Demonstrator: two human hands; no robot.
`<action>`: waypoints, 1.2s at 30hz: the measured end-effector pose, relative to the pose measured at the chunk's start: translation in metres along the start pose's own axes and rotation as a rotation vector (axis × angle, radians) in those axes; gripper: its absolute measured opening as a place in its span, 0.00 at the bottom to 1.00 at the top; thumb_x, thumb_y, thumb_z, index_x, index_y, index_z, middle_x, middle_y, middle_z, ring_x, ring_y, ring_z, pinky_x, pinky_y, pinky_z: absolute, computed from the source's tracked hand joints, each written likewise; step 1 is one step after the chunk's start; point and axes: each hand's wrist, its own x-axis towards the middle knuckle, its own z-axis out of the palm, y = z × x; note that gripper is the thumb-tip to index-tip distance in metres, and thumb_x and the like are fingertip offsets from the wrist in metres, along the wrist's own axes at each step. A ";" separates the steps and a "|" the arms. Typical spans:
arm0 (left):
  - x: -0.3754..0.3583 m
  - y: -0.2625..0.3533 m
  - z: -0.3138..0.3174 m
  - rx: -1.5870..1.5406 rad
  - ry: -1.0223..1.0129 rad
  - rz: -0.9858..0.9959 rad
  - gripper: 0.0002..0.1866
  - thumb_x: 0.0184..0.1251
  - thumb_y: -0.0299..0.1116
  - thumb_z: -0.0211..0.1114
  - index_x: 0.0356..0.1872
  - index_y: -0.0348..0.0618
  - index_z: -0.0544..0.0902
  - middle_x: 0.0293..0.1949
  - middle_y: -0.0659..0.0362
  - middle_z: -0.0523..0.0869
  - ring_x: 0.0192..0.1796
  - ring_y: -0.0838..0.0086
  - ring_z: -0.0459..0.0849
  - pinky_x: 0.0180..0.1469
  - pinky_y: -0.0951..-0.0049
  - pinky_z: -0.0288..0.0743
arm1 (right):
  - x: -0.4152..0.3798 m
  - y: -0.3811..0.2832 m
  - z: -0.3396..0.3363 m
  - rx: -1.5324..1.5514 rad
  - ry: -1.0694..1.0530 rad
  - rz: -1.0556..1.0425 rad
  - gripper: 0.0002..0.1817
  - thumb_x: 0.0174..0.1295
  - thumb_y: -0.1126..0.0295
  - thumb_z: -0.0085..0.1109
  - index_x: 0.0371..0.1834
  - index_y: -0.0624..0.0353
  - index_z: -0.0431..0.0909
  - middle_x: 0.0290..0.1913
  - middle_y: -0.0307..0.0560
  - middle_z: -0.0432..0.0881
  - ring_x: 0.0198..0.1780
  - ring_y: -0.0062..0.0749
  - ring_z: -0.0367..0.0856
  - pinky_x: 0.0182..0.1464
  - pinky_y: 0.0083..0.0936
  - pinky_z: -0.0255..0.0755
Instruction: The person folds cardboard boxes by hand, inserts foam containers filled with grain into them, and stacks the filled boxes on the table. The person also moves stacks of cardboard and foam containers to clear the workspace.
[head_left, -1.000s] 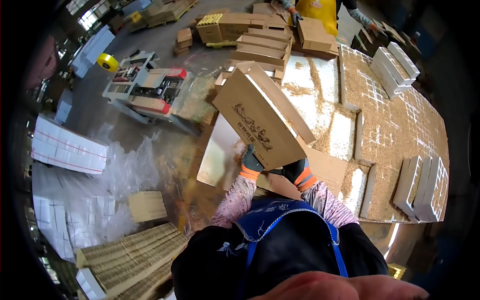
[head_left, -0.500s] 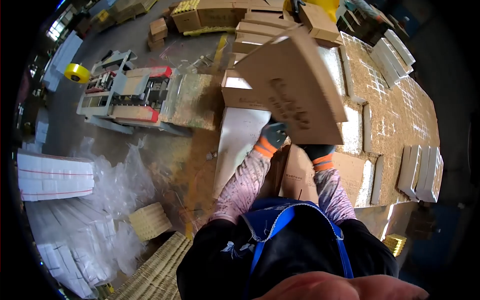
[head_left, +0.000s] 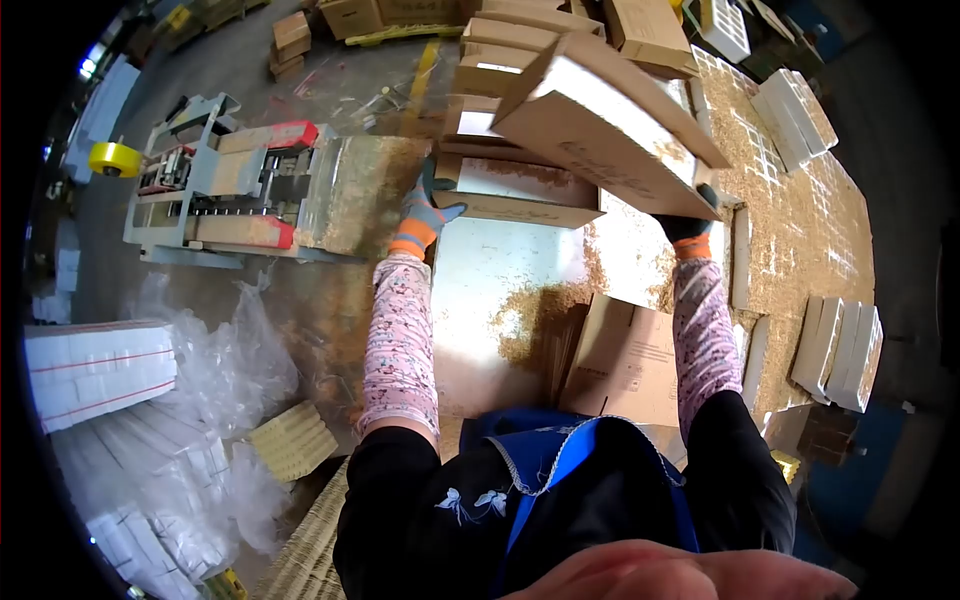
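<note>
Since the preceding frame, the left hand in a grey glove with an orange cuff (head_left: 425, 212) has moved off the tilted brown printed cardboard carton (head_left: 590, 150) to the left end of the long open brown cardboard carton (head_left: 520, 207). The tilted carton now shows its open top and pale interior.

Left hand: fingers lie at the end corner, thumb spread along the near wall; whether they are clamped cannot be told. Right hand in a dark glove with an orange cuff (head_left: 686, 228): clamped on the lower right corner of the tilted carton, fingertips over the edge. The two hands are well apart.

The tilted carton slants down to the right; its lower edge overlaps the right end of the long carton in view. Contact between them cannot be told.

Bare white tabletop (head_left: 490, 255) extends from the long carton's near wall toward the wearer, with loose brown granules (head_left: 530, 322) on it. Flat brown folded cardboard sheets (head_left: 630, 355) limit this space at near right. The tabletop's left edge runs beside the left forearm.
</note>
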 end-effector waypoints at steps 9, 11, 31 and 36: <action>-0.001 0.009 0.026 0.310 0.268 -0.005 0.61 0.33 0.37 0.80 0.69 0.41 0.47 0.61 0.45 0.67 0.60 0.56 0.69 0.61 0.67 0.65 | 0.032 0.051 0.005 -1.235 -0.109 -0.608 0.20 0.58 0.66 0.59 0.52 0.58 0.68 0.50 0.47 0.73 0.48 0.40 0.75 0.51 0.37 0.75; -0.003 0.008 0.033 0.251 0.289 -0.112 0.61 0.32 0.36 0.80 0.69 0.39 0.47 0.62 0.45 0.67 0.61 0.58 0.69 0.62 0.68 0.64 | 0.023 0.062 0.056 -0.659 0.111 -0.206 0.15 0.62 0.61 0.50 0.49 0.54 0.73 0.43 0.46 0.77 0.40 0.37 0.79 0.32 0.36 0.80; -0.013 -0.005 0.013 -0.574 0.025 -0.092 0.54 0.34 0.34 0.81 0.65 0.35 0.56 0.62 0.48 0.65 0.62 0.62 0.67 0.60 0.64 0.69 | 0.032 0.096 0.040 -0.809 0.028 -0.154 0.25 0.67 0.63 0.48 0.65 0.57 0.60 0.61 0.49 0.66 0.60 0.37 0.67 0.61 0.34 0.65; -0.009 0.022 -0.002 -0.059 0.017 -0.146 0.53 0.33 0.34 0.81 0.64 0.36 0.58 0.60 0.49 0.68 0.60 0.64 0.70 0.59 0.67 0.69 | 0.032 0.095 0.073 -0.437 0.260 -0.106 0.23 0.66 0.60 0.49 0.61 0.56 0.65 0.58 0.45 0.70 0.55 0.35 0.71 0.57 0.34 0.67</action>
